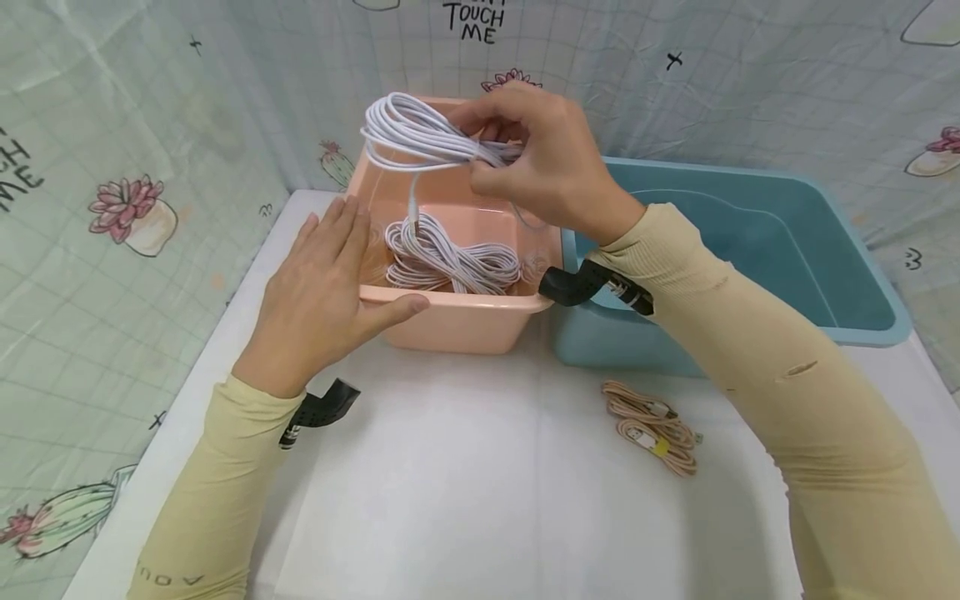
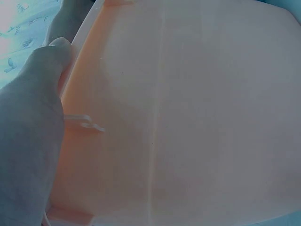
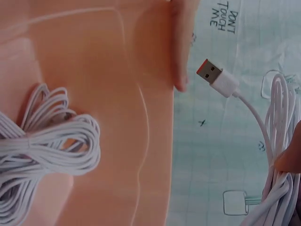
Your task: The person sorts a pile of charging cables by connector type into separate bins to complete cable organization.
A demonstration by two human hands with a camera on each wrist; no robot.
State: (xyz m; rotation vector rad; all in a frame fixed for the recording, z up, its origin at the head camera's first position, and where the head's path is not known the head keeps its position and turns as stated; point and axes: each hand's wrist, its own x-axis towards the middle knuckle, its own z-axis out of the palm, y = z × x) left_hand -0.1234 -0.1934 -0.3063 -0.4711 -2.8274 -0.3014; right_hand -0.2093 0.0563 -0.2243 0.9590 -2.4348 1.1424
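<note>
White cable bundle point(image 1: 420, 137) hung at eleven o'clock in the head view, above the mouth of the pink bin point(image 1: 450, 325), its plug point(image 1: 413, 208) dangling over the cables inside point(image 1: 453, 262). The near rim ran below them; the teal bin point(image 1: 795, 242) gaped at two to three o'clock, just beside. White tabletop point(image 1: 450, 483) spread toward six o'clock, with tan cables point(image 1: 652, 429) lying at four. The right hand point(image 1: 543, 154) pinched the bundle, fingers narrowed around it. The left hand point(image 1: 322, 292), at nine o'clock, rested on the bin's corner, fingers straight, thumb stretched along the near rim.

In the left wrist view, that hand lay along the rim at nine o'clock, the bin's wall filling the middle; its finger spread could not be told.

In the right wrist view, the bundle sat at three o'clock under a fingertip, the plug free at one o'clock beyond the bin's edge.
</note>
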